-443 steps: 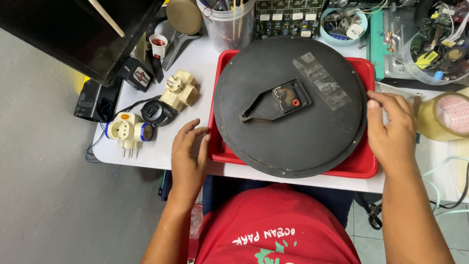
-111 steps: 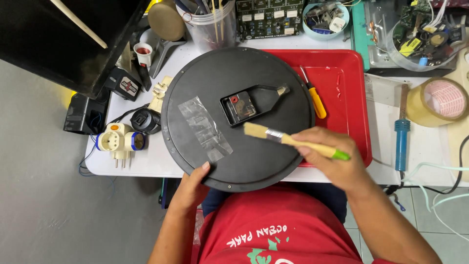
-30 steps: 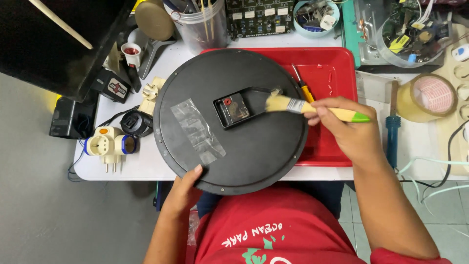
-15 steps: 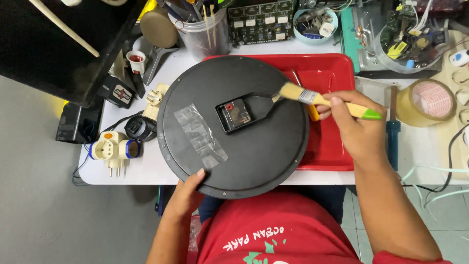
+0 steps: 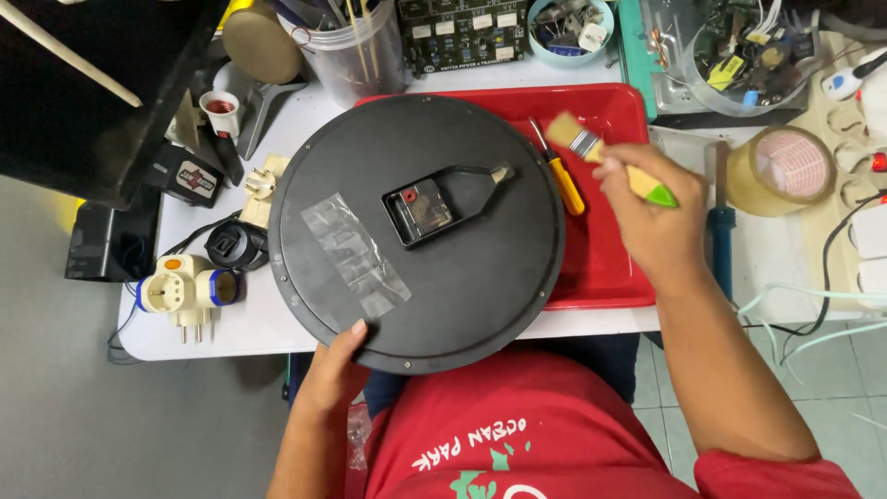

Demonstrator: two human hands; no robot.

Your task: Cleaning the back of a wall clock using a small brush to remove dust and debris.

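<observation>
Our right hand (image 5: 651,217), gripping the paintbrush (image 5: 605,157), has lifted off the round black clock back (image 5: 416,231) toward the red tray (image 5: 610,268), so brushing seems paused, while our left hand (image 5: 337,365) holds the rim

The right hand (image 5: 651,222) is gripping a brush (image 5: 605,157) over the red tray (image 5: 610,277), at two o'clock from the clock (image 5: 416,231); the left hand (image 5: 337,360) is holding its seven o'clock rim.
</observation>
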